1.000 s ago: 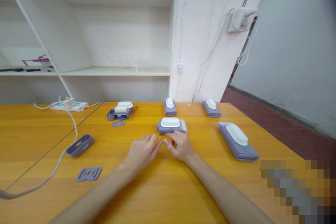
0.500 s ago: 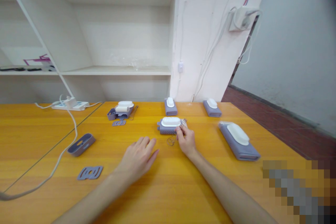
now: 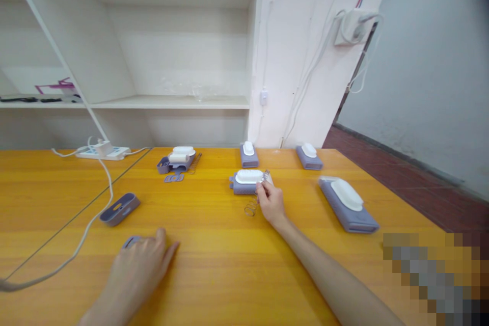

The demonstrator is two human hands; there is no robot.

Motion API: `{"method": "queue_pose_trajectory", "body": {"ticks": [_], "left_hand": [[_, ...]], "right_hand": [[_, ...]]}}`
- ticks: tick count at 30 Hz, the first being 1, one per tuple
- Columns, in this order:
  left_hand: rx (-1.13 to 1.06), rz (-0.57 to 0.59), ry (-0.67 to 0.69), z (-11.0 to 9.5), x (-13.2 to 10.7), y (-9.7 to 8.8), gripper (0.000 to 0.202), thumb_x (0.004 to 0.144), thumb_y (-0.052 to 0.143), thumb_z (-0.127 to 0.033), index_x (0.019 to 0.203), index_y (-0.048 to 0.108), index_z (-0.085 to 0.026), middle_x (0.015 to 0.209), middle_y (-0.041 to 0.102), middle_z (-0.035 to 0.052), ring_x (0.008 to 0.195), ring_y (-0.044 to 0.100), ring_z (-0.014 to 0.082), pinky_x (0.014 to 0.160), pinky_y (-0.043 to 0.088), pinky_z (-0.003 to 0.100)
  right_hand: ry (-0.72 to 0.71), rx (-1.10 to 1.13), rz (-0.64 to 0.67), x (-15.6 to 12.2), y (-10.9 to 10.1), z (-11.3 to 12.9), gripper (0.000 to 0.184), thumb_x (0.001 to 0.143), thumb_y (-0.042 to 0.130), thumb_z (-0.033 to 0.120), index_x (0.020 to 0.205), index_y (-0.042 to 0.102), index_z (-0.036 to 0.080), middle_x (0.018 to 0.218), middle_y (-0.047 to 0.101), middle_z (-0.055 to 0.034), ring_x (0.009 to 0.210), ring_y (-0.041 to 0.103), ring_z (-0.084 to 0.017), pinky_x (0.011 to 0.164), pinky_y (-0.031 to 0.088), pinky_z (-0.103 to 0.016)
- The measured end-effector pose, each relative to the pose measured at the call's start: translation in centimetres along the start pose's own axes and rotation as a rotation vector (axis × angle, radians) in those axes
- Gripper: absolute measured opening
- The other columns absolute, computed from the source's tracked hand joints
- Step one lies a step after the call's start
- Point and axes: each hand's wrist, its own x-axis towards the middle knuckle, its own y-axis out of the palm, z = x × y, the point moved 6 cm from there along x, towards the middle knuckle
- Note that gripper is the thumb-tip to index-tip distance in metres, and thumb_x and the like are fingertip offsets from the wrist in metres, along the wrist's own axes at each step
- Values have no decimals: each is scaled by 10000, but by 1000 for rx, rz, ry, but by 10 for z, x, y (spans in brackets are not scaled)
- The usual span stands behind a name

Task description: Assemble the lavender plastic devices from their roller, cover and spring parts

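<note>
My right hand (image 3: pixel 271 201) pinches a metal coil spring (image 3: pixel 250 208) between thumb and fingertips, with loops hanging below the hand and more showing above it. Just behind that hand lies a purple-grey casing (image 3: pixel 244 189) topped by a white bristled oval pad (image 3: pixel 249 177). My left hand (image 3: pixel 139 265) is over a flat slotted purple-grey plate (image 3: pixel 131 241) and covers most of it. Its thumb is spread from the fingers and I see nothing held in it. Farther back from the left hand is a hollow purple-grey oval cap (image 3: pixel 120 209).
Similar white-topped purple-grey units (image 3: pixel 349 206) stand at the right and back. At the back left are a group of loose parts (image 3: pixel 179 160) and a second spring (image 3: pixel 195 163). A white cable (image 3: pixel 93 219) runs from a power strip (image 3: pixel 105 151) across the left side.
My left hand has moved left and toward me, from the middle of the table to over the slotted plate. My right hand stays at the casing, still pinching the spring.
</note>
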Motion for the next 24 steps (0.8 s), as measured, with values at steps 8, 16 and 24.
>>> {"method": "queue_pose_trajectory", "body": {"ticks": [8, 16, 24], "left_hand": [[-345, -87, 411, -70, 21, -17, 356, 861, 391, -326, 1157, 534, -188, 1280, 511, 138, 1187, 468, 266, 947, 392, 428], [-454, -220, 722, -146, 44, -38, 229, 895, 373, -255, 1014, 552, -176, 1187, 566, 108, 1117, 504, 229, 940, 388, 388], [-503, -321, 547, -166, 56, -39, 208, 865, 455, -374, 861, 535, -182, 927, 583, 73, 861, 533, 210, 737, 406, 323]], "right_hand": [[-1, -4, -16, 0, -1, 0, 336, 868, 419, 395, 611, 491, 191, 493, 464, 29, 475, 437, -109, 471, 307, -217], [20, 45, -50, 1, -4, 1, 325, 879, 403, 390, 637, 488, 191, 508, 468, 31, 483, 437, -106, 479, 309, -213], [105, 144, -138, 3, -10, -8, 343, 893, 373, 429, 695, 512, 187, 471, 463, 47, 446, 436, -107, 471, 323, -213]]}}
